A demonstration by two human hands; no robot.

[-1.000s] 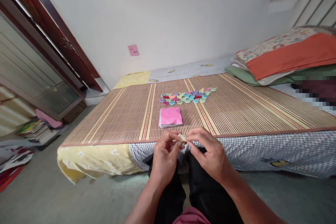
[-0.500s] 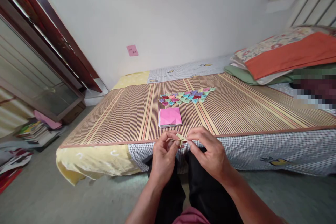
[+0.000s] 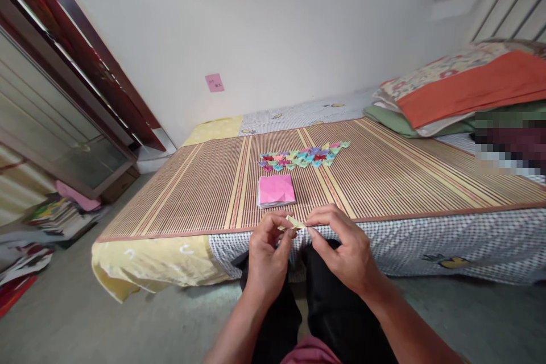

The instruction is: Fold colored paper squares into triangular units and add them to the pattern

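Between my hands, over the bed's front edge, is a small pale yellow folded paper (image 3: 295,222), an origami piece whose exact shape is too small to tell. My left hand (image 3: 269,244) pinches its left part between thumb and fingers. From the other side, my right hand (image 3: 341,242) has thumb and forefinger closed on its right tip. Just beyond my left hand lies a stack of square paper (image 3: 276,189) with a pink sheet on top. Farther back, rows of small colourful folded paper pieces (image 3: 302,156) rest on the mat.
A striped bamboo mat (image 3: 191,187) covers the bed. Folded bedding (image 3: 464,91) is piled at the right, beside a blurred-out patch. A pink note (image 3: 214,82) is on the wall (image 3: 298,28). Books (image 3: 62,210) are stacked on the floor at the left.
The thumbs and fingers have shifted slightly around the yellow paper, and the paper has tilted a little. Both hands keep their hold; the stack and the rows of pieces stay put.
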